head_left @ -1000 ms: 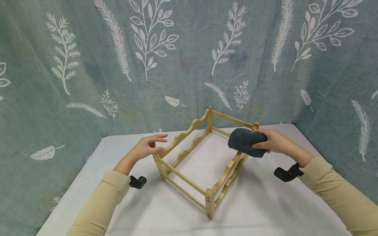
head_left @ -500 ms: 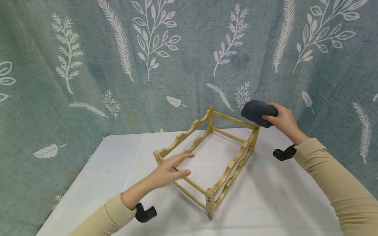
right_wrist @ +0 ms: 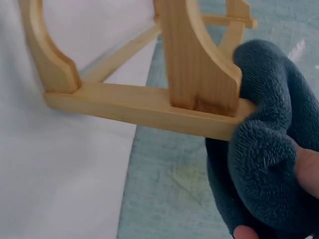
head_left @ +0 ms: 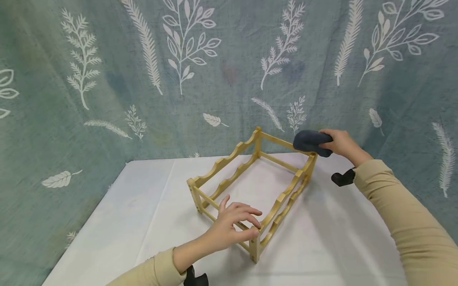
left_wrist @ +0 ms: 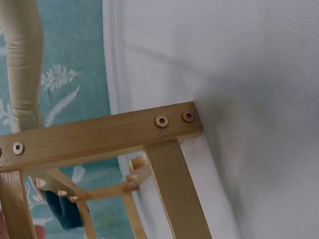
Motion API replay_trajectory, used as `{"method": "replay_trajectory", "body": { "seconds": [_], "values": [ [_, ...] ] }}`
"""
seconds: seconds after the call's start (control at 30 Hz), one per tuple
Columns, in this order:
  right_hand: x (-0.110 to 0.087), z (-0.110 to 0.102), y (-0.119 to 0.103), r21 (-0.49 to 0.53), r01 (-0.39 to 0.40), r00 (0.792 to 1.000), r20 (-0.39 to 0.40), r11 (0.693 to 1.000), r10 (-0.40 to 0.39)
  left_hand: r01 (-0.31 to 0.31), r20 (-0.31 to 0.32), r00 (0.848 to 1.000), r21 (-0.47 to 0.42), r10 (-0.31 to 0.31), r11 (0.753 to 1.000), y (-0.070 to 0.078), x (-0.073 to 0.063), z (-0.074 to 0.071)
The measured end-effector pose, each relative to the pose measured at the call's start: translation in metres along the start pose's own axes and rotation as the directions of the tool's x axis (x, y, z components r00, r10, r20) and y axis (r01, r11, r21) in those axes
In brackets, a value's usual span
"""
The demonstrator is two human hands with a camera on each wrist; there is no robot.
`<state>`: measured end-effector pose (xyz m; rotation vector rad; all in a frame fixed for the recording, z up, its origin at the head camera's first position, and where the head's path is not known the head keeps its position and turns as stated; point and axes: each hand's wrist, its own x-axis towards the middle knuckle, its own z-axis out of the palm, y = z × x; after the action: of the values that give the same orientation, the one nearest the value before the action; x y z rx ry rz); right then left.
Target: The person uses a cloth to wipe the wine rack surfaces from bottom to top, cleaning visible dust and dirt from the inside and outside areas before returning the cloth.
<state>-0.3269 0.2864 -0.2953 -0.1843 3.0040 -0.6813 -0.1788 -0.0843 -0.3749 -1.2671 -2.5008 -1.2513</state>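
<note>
A light wooden rack with scalloped rails (head_left: 229, 159) stands diagonally on the table, probably a wine rack. At its near corner my left hand (head_left: 229, 224) has thumb and fingertips bent around the top of the corner post (head_left: 255, 248); the left wrist view shows that post (left_wrist: 99, 134) with its bolts up close. My right hand (head_left: 341, 143) grips a folded dark blue cloth (head_left: 309, 140) at the far right corner. In the right wrist view the plush cloth (right_wrist: 264, 164) covers the end of the post (right_wrist: 149, 107), with a thumb (right_wrist: 308, 172) pressing into it.
A white-covered table (head_left: 143, 214) lies under the rack. Behind it hangs a grey-green curtain (head_left: 229, 99) printed with white leaves. Black wrist cameras (head_left: 343, 178) sit at both cuffs.
My left hand has moved from the rack's left corner across to its near corner. My right hand has carried the cloth from partway along the right rail up and back to the far right corner.
</note>
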Motion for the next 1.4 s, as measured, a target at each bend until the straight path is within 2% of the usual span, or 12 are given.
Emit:
{"method": "replay_trajectory", "body": {
  "seconds": [0.3,0.43,0.53,0.7,0.87,0.97,1.03,1.17,1.27,1.4],
  "values": [
    [-0.019,-0.010,0.008,-0.011,-0.001,0.998,0.058,1.000,0.002,-0.092,0.082,0.992,-0.052,0.096,0.994,-0.023,0.004,-0.022],
    [-0.033,-0.014,0.011,-0.018,0.017,0.998,0.067,1.000,-0.016,-0.134,0.131,0.981,-0.068,0.142,0.989,-0.036,0.007,-0.035],
    [-0.045,-0.015,0.012,-0.008,0.023,0.997,0.079,1.000,-0.022,-0.189,0.153,0.969,-0.051,0.195,0.981,-0.049,0.008,-0.044],
    [-0.065,-0.011,0.012,0.010,-0.015,0.994,0.111,1.000,0.014,-0.253,0.164,0.953,-0.024,0.254,0.967,-0.072,0.006,-0.061],
    [-0.085,-0.005,0.009,-0.011,-0.009,0.996,0.088,1.000,0.010,-0.181,0.146,0.973,-0.006,0.180,0.983,-0.095,0.003,-0.080],
    [-0.098,0.001,0.009,0.015,0.004,0.998,0.065,1.000,-0.005,-0.092,0.129,0.987,0.001,0.091,0.996,-0.107,0.000,-0.092],
    [-0.106,0.006,0.008,0.043,0.009,0.999,0.048,0.999,-0.011,-0.021,0.130,0.991,-0.009,0.022,1.000,-0.113,-0.002,-0.100],
    [-0.118,0.016,0.005,0.058,0.032,0.999,-0.007,0.998,-0.032,0.094,0.188,0.979,-0.077,-0.078,0.993,-0.119,-0.004,-0.110],
    [-0.123,0.020,0.004,0.056,0.055,0.997,-0.057,0.997,-0.052,0.133,0.240,0.966,-0.132,-0.098,0.982,-0.122,-0.003,-0.112],
    [-0.128,0.014,0.000,0.096,0.071,0.990,-0.130,0.993,-0.059,0.167,0.280,0.953,-0.172,-0.114,0.971,-0.126,0.000,-0.111]
  ]
}}
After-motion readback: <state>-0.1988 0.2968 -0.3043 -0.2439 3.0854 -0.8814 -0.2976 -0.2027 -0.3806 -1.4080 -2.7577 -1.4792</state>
